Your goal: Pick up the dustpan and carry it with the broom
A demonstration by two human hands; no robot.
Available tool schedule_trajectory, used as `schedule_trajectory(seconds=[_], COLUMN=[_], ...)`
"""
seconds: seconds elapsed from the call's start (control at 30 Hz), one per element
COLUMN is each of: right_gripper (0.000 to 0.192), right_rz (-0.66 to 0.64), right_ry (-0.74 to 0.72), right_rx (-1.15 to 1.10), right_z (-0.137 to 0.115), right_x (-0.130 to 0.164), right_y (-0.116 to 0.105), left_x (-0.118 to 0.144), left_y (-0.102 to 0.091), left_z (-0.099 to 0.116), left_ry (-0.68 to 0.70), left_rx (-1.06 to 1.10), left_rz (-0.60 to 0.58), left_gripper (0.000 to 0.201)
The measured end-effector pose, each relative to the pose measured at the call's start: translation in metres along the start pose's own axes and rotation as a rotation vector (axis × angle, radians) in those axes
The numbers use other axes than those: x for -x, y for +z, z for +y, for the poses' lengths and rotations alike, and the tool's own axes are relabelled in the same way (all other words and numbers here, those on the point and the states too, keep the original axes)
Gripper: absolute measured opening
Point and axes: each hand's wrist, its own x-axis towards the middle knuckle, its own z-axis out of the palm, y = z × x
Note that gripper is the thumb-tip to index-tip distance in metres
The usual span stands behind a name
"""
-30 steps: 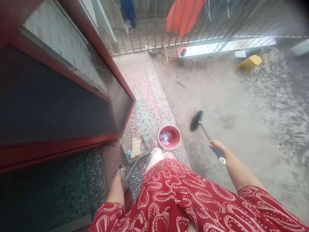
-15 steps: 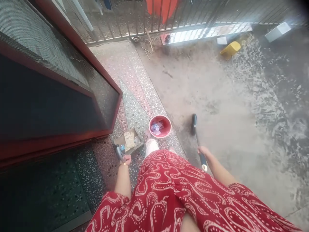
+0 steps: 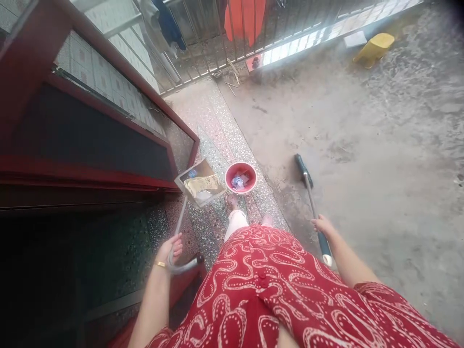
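Observation:
My left hand [image 3: 171,250] is closed around the thin metal handle of a long-handled dustpan [image 3: 213,197], whose curved grip end hangs below the fist. In the pan lie a piece of tan cardboard [image 3: 203,184] and some crumpled plastic bits. Just right of the pan stands a red bucket [image 3: 240,166] with crumpled litter inside. My right hand [image 3: 323,226] grips the handle of a broom [image 3: 304,170], its dark head out over the concrete to the right.
A dark red door [image 3: 145,108] stands open at the left. Metal railings [image 3: 203,58] run along the far side, with thin sticks [image 3: 232,79] at their foot. A yellow container [image 3: 375,50] sits at the far right on the concrete floor [image 3: 348,125].
The dustpan has been raised and turned beside the bucket, its handle now swung toward me. My left hand has moved down and left. The broom has tilted and its head shifted slightly right.

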Motion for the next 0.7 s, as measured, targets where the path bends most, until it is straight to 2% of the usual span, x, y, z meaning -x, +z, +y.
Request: schedule_trajectory(seconds=[0.07, 0.17, 0.23, 0.3, 0.4, 0.5, 0.6, 0.7], right_gripper=[0.028, 0.026, 0.026, 0.028, 0.031, 0.036, 0.039, 0.04], right_rz=[-0.006, -0.018, -0.026, -0.025, -0.031, -0.037, -0.027, -0.033], right_ry=[-0.01, -0.037, -0.058, -0.072, -0.073, -0.065, -0.06, -0.061], right_rx=[0.083, 0.167, 0.198, 0.218, 0.243, 0.252, 0.267, 0.308], right_z=[0.01, 0.014, 0.013, 0.013, 0.013, 0.018, 0.028, 0.036], right_x=[-0.001, 0.001, 0.002, 0.003, 0.003, 0.003, 0.004, 0.009], right_y=[0.003, 0.018, 0.028, 0.033, 0.029, 0.018, 0.008, 0.007], left_x=[0.032, 0.068, 0.08, 0.082, 0.064, 0.029, -0.011, -0.042], left_y=[0.009, 0.028, 0.043, 0.059, 0.082, 0.098, 0.106, 0.109], left_z=[0.001, 0.011, 0.018, 0.022, 0.018, 0.003, -0.018, -0.042], left_ry=[0.072, 0.126, 0.139, 0.14, 0.146, 0.196, 0.285, 0.36], left_rx=[-0.058, -0.157, -0.203, -0.233, -0.286, -0.372, -0.497, -0.648], left_rz=[0.049, 0.051, 0.034, 0.005, -0.057, -0.083, -0.078, -0.07], left_gripper=[0.013, 0.018, 0.022, 0.023, 0.02, 0.014, 0.008, 0.013])
